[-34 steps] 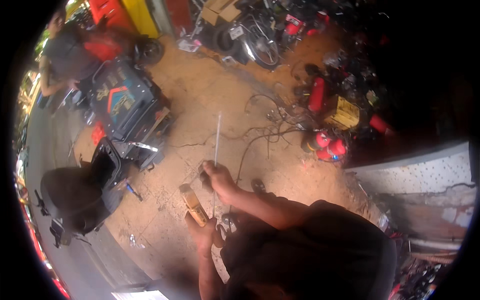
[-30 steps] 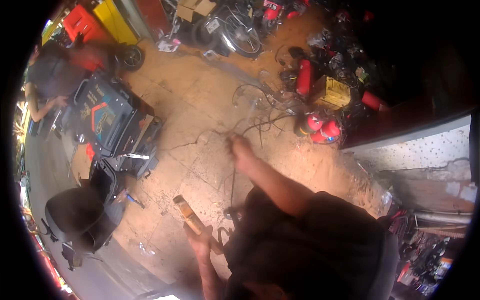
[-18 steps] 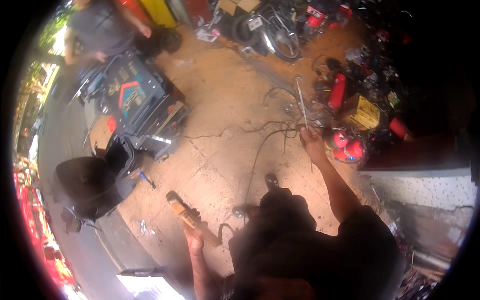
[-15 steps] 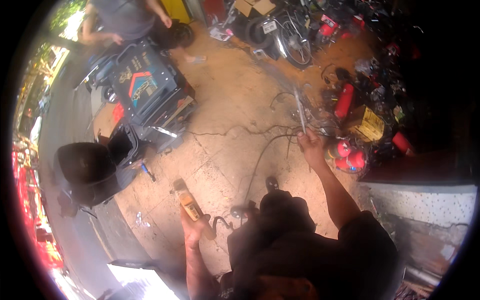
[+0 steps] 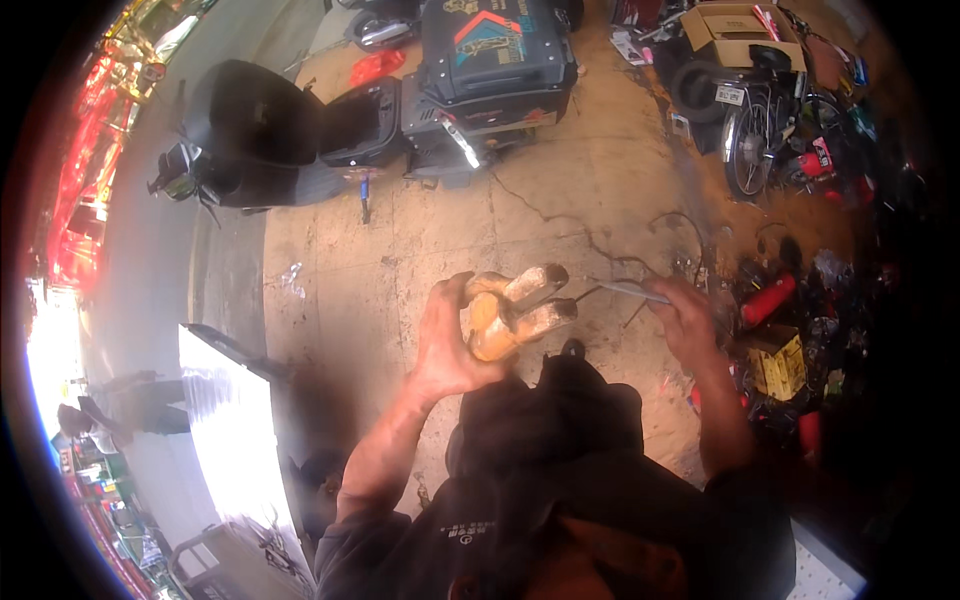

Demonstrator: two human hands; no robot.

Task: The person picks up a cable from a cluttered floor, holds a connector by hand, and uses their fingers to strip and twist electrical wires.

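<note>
My left hand (image 5: 445,345) is wrapped round a worn yellow tool (image 5: 492,325), with its thumb and fingers at the near side and back. Two thick, pale prongs stick out of the tool toward the right, with a gap between them. To its right, my right hand (image 5: 685,318) closes round a slim grey metal rod (image 5: 635,290). The rod slants left, and its thin end comes close to the prongs; I cannot tell whether they touch. My fingers hide the rod's rear end. Both hands are in front of my body, above the floor.
A black scooter (image 5: 255,130) with a dark storage box (image 5: 487,45) stands at the far left. A motorcycle wheel (image 5: 747,150), a cardboard box (image 5: 740,35), a red cylinder (image 5: 768,300) and a yellow carton (image 5: 778,365) crowd the right. A white panel (image 5: 235,430) stands at left.
My view has turned, so the scooter now sits further right. My left hand has raised and turned the yellow tool, prongs rightward. The rod in my right hand has swung from pointing away to pointing left.
</note>
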